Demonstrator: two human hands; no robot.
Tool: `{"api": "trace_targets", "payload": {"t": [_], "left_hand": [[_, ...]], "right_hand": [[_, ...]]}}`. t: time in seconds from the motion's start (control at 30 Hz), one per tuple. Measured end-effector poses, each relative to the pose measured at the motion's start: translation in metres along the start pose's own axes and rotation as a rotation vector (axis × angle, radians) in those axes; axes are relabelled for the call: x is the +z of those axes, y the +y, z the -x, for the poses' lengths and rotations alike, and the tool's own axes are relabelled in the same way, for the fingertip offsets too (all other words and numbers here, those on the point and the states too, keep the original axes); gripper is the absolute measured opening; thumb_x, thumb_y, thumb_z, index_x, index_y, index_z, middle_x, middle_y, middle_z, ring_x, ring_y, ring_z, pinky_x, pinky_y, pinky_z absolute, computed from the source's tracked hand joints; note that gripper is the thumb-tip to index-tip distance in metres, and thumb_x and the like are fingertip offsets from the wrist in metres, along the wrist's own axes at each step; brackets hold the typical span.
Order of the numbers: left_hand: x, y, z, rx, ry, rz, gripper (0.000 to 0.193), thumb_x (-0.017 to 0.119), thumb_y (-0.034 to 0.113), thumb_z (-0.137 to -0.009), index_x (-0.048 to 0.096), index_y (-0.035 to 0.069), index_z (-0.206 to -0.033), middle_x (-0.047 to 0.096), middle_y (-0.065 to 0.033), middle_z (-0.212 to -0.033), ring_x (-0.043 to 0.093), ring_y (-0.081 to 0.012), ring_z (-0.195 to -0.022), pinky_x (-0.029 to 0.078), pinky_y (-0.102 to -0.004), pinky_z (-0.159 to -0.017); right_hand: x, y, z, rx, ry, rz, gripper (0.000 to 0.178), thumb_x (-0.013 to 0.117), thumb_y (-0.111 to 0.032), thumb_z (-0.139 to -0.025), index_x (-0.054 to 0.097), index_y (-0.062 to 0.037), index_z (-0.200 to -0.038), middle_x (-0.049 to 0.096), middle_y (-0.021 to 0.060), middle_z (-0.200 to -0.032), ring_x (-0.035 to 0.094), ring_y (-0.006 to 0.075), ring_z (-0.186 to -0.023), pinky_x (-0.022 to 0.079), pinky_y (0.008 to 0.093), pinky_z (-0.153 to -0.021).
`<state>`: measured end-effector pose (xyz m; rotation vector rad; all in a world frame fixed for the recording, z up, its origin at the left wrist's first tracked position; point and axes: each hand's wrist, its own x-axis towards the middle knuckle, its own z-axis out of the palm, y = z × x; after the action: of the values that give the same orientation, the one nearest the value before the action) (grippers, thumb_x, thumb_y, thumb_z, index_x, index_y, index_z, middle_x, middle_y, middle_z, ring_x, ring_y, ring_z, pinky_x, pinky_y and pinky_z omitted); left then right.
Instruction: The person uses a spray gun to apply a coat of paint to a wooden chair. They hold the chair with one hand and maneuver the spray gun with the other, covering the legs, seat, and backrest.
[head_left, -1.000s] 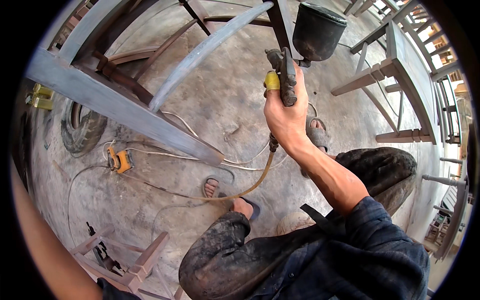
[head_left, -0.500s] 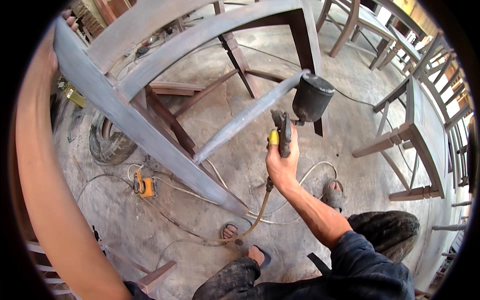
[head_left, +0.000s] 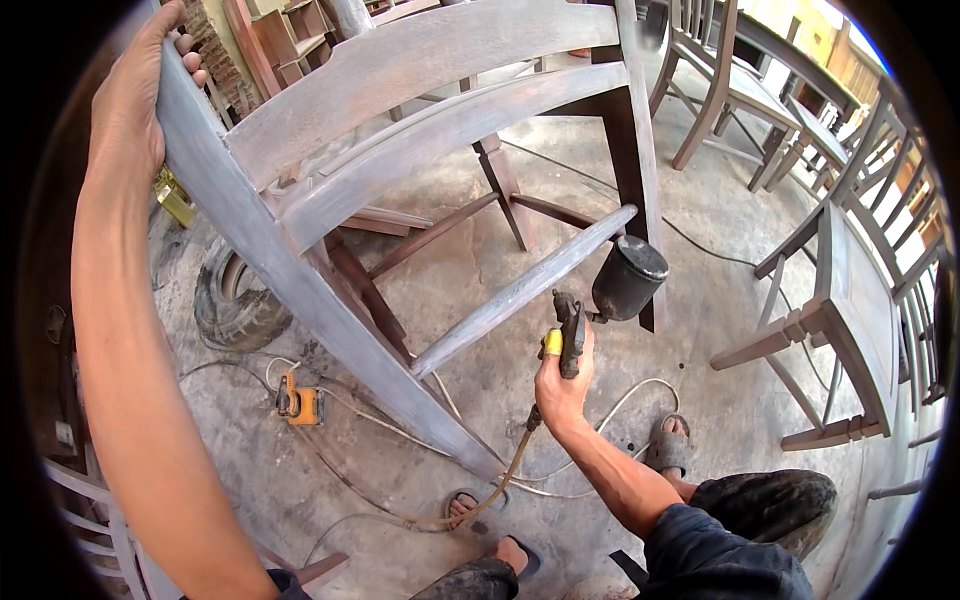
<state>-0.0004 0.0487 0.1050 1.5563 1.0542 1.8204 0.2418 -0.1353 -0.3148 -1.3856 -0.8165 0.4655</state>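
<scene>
A wooden chair (head_left: 330, 315) stands tilted before me, its back and near legs coated greyish white, its inner frame dark brown. At upper left my left hand (head_left: 135, 90) grips the top end of the chair's back post, fingers wrapped over the edge. My right hand (head_left: 566, 385) is closed round a spray gun (head_left: 570, 335) with a black paint cup (head_left: 630, 278). Yellow wrapping covers the thumb. The gun is just right of the chair's lower rung (head_left: 525, 290); whether spray comes out I cannot tell. A tan hose (head_left: 520, 450) hangs from the gun's handle.
An orange power sander (head_left: 300, 400) and cables lie on the concrete floor, by an old tyre (head_left: 238, 298). More grey chairs (head_left: 825, 330) stand to the right. The hose crosses the floor beside my sandalled feet (head_left: 463, 507). A yellow can (head_left: 175, 203) sits at left.
The chair appears lower and slightly right in view, and more of its back and of my left hand shows. My right hand with the spray gun also appears lower.
</scene>
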Motion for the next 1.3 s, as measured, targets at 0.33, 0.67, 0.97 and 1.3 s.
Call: {"api": "trace_targets", "payload": {"t": [0.33,0.67,0.97,1.3], "left_hand": [[0.004,0.003,0.006,-0.001,0.028,0.008,0.028,0.076,0.025,-0.091,0.067,0.003,-0.105,0.063,-0.0006,-0.079,0.061,-0.0084,-0.063,0.055,-0.0236,-0.057],[0.013,0.01,0.029,0.061,0.039,-0.009,0.027,0.069,0.026,-0.093,0.065,0.001,-0.101,0.063,-0.0057,-0.08,0.063,-0.0149,-0.065,0.055,-0.0304,-0.059],[0.026,0.022,0.046,0.106,0.114,-0.034,0.02,0.064,0.023,-0.091,0.057,0.012,-0.076,0.051,0.0016,-0.062,0.051,-0.012,-0.05,0.047,-0.0301,-0.048],[0.025,0.019,0.046,0.085,0.105,-0.008,0.016,0.064,0.023,-0.093,0.058,0.01,-0.086,0.052,0.0019,-0.065,0.051,-0.0112,-0.05,0.048,-0.0281,-0.046]], "right_hand": [[0.025,0.036,0.014,-0.062,-0.054,0.115,0.051,0.059,-0.002,-0.098,0.044,-0.0037,-0.146,0.061,0.0069,-0.097,0.06,0.0138,-0.081,0.051,0.0293,-0.073],[0.1,0.029,-0.051,-0.347,-0.073,0.262,0.053,0.062,-0.004,-0.096,0.044,0.0002,-0.145,0.06,0.0233,-0.129,0.059,0.0276,-0.12,0.046,0.0394,-0.102],[0.073,0.013,-0.128,-0.435,-0.278,0.113,0.049,0.059,0.001,-0.096,0.046,-0.0028,-0.143,0.061,0.0135,-0.113,0.06,0.0196,-0.095,0.05,0.0315,-0.085],[0.069,-0.007,-0.152,-0.335,-0.307,0.201,0.039,0.067,-0.008,-0.091,0.061,-0.006,-0.129,0.07,0.018,-0.094,0.069,0.0269,-0.079,0.054,0.0366,-0.071]]}}
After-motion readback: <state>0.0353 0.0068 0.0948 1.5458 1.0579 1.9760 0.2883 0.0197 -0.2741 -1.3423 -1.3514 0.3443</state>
